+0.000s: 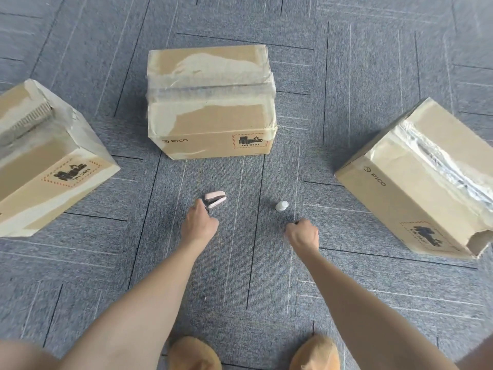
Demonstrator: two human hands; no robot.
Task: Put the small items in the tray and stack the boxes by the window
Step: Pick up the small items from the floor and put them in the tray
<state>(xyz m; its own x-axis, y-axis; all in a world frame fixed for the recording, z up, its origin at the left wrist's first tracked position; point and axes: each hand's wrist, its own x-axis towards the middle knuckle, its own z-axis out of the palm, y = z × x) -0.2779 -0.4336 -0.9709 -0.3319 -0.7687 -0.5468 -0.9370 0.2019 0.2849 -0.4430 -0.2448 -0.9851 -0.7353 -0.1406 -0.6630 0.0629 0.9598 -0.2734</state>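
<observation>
both hands reach low: left hand [199, 222] pinching the pink stapler [215, 198] should grip its body firmly, right hand [302, 233] curled on something dark, unclear, beside the white bottle [281, 206].

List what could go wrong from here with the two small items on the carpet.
1. The left hand reaches only the near end of the pink stapler; such a grip might slip.
2. The small white bottle stands upright just beyond the right hand, whose fingers are curled; a knock could tip it.
3. No tray is in view.
</observation>
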